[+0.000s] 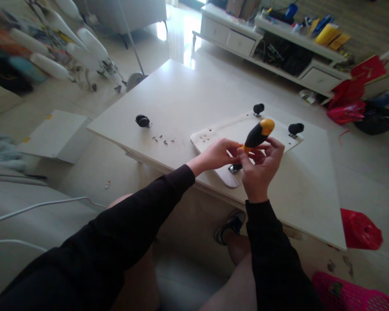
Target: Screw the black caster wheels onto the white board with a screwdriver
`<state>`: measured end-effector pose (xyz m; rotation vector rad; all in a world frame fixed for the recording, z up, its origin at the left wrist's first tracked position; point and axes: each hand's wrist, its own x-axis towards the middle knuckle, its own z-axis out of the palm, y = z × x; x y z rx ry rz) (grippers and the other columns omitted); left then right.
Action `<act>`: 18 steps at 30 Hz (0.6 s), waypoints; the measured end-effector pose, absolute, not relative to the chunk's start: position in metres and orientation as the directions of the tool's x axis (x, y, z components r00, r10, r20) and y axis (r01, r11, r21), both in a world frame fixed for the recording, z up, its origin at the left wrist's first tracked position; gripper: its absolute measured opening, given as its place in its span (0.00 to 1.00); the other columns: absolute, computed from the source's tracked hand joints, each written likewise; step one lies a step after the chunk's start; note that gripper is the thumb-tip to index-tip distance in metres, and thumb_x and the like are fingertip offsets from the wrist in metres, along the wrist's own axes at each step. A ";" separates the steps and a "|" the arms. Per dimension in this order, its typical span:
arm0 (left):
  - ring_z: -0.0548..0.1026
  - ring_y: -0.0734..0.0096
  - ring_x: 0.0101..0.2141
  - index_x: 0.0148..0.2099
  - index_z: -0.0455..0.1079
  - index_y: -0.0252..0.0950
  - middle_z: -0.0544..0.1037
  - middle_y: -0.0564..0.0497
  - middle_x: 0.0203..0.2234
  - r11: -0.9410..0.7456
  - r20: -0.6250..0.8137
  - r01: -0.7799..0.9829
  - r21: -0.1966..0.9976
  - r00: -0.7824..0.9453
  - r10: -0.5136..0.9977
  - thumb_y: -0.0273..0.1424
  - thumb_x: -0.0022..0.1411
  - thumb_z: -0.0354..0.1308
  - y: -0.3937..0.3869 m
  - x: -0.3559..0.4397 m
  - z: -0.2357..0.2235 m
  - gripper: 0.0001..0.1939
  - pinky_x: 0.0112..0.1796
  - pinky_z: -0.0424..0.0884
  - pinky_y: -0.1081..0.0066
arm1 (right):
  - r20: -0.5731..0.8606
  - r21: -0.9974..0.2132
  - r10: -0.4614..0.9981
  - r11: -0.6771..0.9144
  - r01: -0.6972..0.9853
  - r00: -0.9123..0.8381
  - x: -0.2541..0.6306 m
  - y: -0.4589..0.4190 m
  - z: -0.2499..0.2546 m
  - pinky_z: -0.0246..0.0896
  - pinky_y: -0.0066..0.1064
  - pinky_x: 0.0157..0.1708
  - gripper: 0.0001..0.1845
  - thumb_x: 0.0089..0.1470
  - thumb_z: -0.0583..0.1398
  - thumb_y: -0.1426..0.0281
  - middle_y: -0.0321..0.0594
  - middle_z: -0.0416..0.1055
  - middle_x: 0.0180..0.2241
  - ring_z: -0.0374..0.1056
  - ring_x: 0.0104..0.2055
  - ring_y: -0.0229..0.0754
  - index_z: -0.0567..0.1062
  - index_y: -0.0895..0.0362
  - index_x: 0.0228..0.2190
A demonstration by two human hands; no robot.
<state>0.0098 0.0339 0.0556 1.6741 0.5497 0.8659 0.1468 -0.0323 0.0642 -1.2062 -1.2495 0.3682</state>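
One white board [228,125] with rounded corners lies on the white table [168,93], right of the middle. Three black casters stand on it: two towards its far right end [258,109] [295,128], and one at its near end, partly hidden by the hands. A group of small holes marks its left corner.

One yellow-and-black screwdriver [257,134] is tilted above the near caster [235,168], handle up. The right hand [261,166] pinches it at the lower end of the handle, thumb against it and the other fingers curled. The left hand [217,154] reaches in from the left, its fingers bent in beside the screwdriver; what they pinch, if anything, is hidden. Both hands block the view of the screwdriver's tip.

To the left on the table are one loose caster [142,121] and, just beside it, a handful of small screws [165,142], too small to count surely. One white box [56,136] is on the floor at left, one pink basket [353,293] at near right, and a cluttered white cabinet [246,36] at the far side.
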 end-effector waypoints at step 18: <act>0.75 0.72 0.31 0.35 0.76 0.30 0.79 0.50 0.28 -0.228 0.270 -0.151 0.962 0.656 0.705 0.28 0.64 0.67 0.036 0.009 0.053 0.06 0.36 0.72 0.70 | 0.517 -0.844 0.791 0.409 0.348 0.326 0.146 -0.034 0.063 0.78 0.36 0.44 0.27 0.54 0.70 0.69 0.32 0.78 0.41 0.80 0.44 0.40 0.68 0.47 0.53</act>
